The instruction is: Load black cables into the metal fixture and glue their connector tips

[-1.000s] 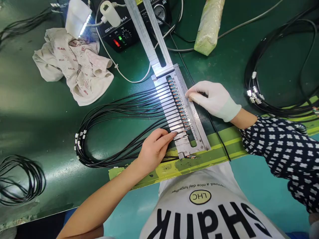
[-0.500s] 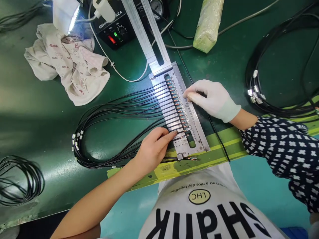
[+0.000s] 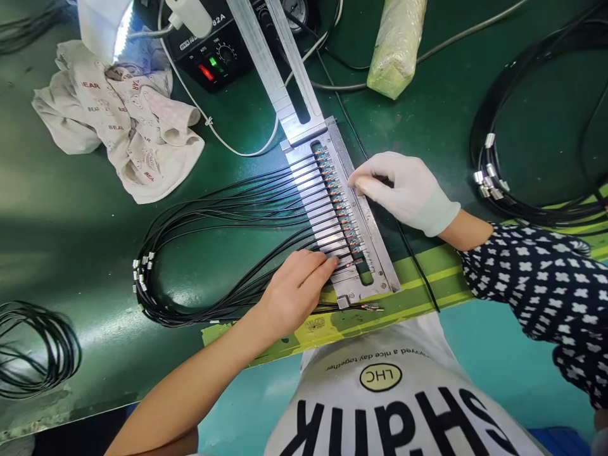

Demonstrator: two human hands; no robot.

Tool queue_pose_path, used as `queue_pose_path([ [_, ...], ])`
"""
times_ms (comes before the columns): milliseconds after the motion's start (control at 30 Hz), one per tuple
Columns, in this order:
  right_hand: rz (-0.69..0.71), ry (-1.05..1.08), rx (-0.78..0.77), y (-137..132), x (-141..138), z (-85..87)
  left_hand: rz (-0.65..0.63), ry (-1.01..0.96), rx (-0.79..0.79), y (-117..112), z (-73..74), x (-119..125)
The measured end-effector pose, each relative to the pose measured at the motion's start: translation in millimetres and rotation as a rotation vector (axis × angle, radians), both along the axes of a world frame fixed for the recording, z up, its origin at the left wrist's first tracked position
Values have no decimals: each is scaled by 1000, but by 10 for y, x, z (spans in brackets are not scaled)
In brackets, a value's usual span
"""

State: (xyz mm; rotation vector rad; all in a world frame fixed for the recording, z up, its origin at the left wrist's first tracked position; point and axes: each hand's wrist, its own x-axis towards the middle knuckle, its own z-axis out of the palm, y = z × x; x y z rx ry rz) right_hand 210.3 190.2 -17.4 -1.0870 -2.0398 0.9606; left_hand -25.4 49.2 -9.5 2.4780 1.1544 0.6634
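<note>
A slotted metal fixture [image 3: 380,263] lies at a slant on the bench, with a row of black cables [image 3: 304,183] across its left side. Their stripped ends with small coloured wires [image 3: 339,201] sit over the long slot. My bare left hand [image 3: 297,288] is closed on a black cable near the fixture's lower end, its fingertips on the metal plate; they partly hide that cable. On the opposite side, my white-gloved right hand [image 3: 403,190] pinches the fixture's right edge with thumb and forefinger. Two or so loose cable ends [image 3: 373,307] lie just below the fixture.
Beyond the fixture stands a black control box [image 3: 209,47] with lit switches. A crumpled cloth [image 3: 123,120] and a lamp [image 3: 102,25] are at upper left. A wrapped block [image 3: 396,50] lies at the back. Coiled cables [image 3: 494,183] rest on the right, another coil [image 3: 38,348] far left.
My left hand has turned slightly and its fingers lie flatter over the fixture's lower cables. The right hand stays at the fixture's edge. The view has shifted a little.
</note>
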Motion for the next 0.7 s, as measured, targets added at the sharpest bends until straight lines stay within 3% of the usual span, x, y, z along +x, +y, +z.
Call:
queue_pose_path([
  [200, 7, -2, 4, 4, -5, 5, 39, -148, -125, 6, -35, -12],
  [400, 5, 20, 40, 12, -12, -23, 32, -191, -124, 25, -65, -13],
  [700, 6, 35, 29, 9, -3, -33, 124, 12, -93, -71, -68, -31],
])
